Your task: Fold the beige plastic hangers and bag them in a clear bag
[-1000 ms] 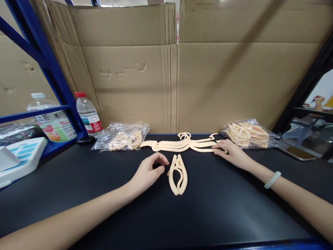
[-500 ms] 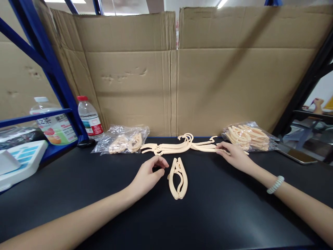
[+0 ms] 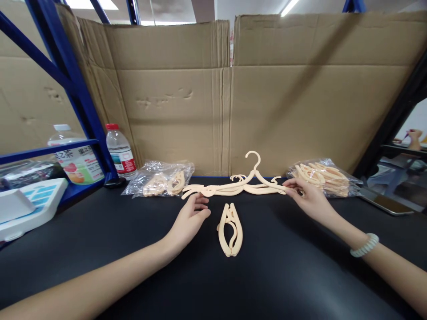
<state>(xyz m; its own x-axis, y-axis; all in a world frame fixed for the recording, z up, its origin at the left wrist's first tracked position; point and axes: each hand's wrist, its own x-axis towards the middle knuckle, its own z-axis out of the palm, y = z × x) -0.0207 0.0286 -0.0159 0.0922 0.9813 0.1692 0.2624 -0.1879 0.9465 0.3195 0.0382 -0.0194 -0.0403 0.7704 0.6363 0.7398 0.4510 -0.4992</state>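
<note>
An unfolded cream plastic hanger is tilted up above several others, its hook pointing upward. My right hand is closed, with thumb and fingers pinching the right end of this hanger. Close to its left end is my left hand, with curved fingers and the thumb apart; whether a fingertip touches the hanger I cannot tell. Beneath the raised one lie more unfolded hangers, partly covered by it. A folded hanger rests on the black table between my hands.
Plastic bags of folded hangers lie at the left and the right. A red-capped bottle stands before the cardboard wall. A phone lies far right, a white-and-blue plastic object far left.
The hanger in my right hand has tilted up, its hook rising above the pile. My left hand has shifted slightly left, away from the folded hanger and nearer the raised hanger's left end.
</note>
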